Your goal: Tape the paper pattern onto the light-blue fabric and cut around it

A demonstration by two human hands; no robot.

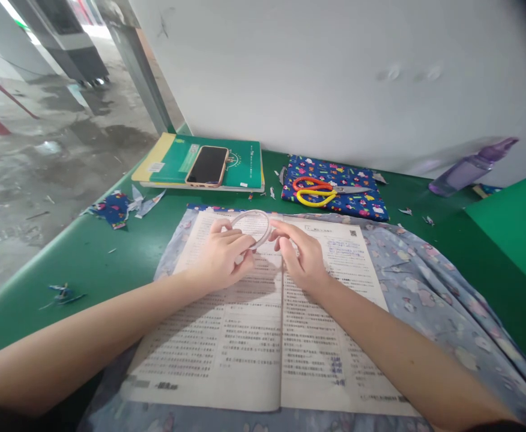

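My left hand point(227, 255) is closed around the near left side of a roll of clear tape point(266, 231), a thin ring tilted on its edge. At the ring's right side is my right hand point(302, 255), its index fingertip at or very near the tape and its thumb apart below. Whether that fingertip presses on the tape is hard to make out. Both hands are above an open printed book point(254, 336) with some handwriting on the right page. Beneath the book lies grey-blue patterned cloth point(425, 294), spread out past its sides.
Beyond the book, red-and-yellow scissors point(319, 192) rest on a folded dark-blue patterned cloth point(362, 207). A phone point(208, 166) lies on green books point(247, 165). Fabric scraps point(112, 210) are on the green table point(132, 252). A purple spray bottle point(468, 171) leans near the white wall.
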